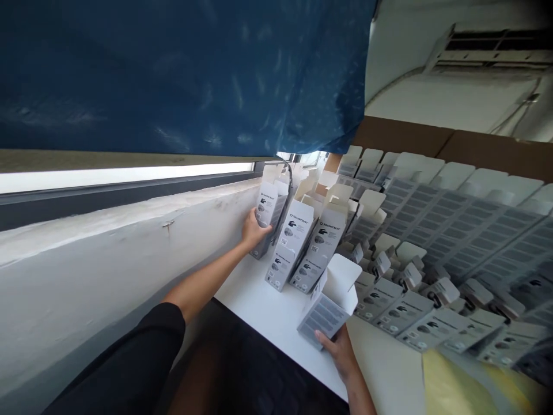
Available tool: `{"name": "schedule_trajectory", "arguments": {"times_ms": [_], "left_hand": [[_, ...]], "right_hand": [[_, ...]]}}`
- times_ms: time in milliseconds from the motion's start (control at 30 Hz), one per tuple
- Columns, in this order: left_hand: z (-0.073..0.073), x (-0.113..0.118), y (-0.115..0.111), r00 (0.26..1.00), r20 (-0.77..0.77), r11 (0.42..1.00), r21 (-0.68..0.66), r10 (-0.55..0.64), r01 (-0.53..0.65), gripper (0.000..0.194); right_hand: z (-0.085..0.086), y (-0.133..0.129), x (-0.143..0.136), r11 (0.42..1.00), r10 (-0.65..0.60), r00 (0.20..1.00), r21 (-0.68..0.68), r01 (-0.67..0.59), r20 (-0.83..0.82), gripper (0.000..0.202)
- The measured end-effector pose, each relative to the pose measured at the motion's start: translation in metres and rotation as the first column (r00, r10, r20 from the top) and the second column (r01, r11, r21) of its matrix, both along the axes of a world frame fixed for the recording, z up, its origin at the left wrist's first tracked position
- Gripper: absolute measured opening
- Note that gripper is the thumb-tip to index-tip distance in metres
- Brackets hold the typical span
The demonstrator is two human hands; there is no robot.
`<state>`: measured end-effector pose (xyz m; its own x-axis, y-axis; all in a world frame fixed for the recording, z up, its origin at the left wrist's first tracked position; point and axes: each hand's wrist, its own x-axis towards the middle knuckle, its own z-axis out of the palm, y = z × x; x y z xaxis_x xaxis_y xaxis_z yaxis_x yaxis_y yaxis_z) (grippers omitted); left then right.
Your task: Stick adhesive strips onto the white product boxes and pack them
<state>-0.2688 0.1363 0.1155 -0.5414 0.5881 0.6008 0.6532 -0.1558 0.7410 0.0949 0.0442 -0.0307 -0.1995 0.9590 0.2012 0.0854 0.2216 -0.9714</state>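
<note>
At the wall end of the white table, my left hand (254, 230) is closed around the side of a grey-and-white printed carton (268, 202) in the stacked group. My right hand (340, 350) grips the lower part of a single carton (325, 314) near the table's front edge. That carton is tilted, with its top flaps standing up; its inside bottom is hidden. Between the two hands stand more stacked cartons (298, 222), one on top of another, printed with a black product picture.
Rows of open cartons (425, 317), some with dark items inside, fill the table's right side. Tall carton stacks (458, 213) rise behind them. A white wall (108, 276) borders the left, and a blue sheet (181, 75) hangs overhead. Something yellow (453, 383) lies front right.
</note>
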Motion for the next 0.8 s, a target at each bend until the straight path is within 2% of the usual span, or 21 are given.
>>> {"name": "schedule_trajectory", "arguments": {"times_ms": [133,233,400,567,667,800], "left_hand": [[-0.012,0.009,-0.028,1.0,0.015,0.998,0.055,-0.016,0.015,0.083],[-0.021,0.019,-0.038,0.999,0.034,0.995,0.096,-0.036,0.033,0.081],[-0.04,0.027,-0.033,0.99,0.074,0.991,0.076,-0.116,0.111,0.082],[-0.079,0.026,-0.029,0.971,0.13,0.979,-0.011,-0.198,0.202,0.08],[-0.097,0.024,-0.027,0.961,0.164,0.97,-0.067,-0.221,0.235,0.083],[-0.104,0.021,-0.024,0.948,0.18,0.953,-0.107,-0.263,0.285,0.086]], "right_hand": [[-0.005,-0.001,0.0,0.998,-0.055,0.998,-0.008,0.055,-0.005,0.071],[-0.003,-0.008,-0.004,0.992,-0.123,0.992,-0.005,0.123,-0.016,0.071],[-0.001,-0.01,-0.004,0.988,-0.156,0.987,-0.012,0.156,0.029,0.075],[-0.008,0.002,0.008,0.987,-0.145,0.982,-0.05,0.151,0.12,0.082],[-0.006,0.004,0.009,0.983,-0.176,0.97,-0.028,0.183,0.166,0.086],[0.009,-0.005,0.001,0.975,-0.213,0.96,-0.018,0.22,0.182,0.09]]}}
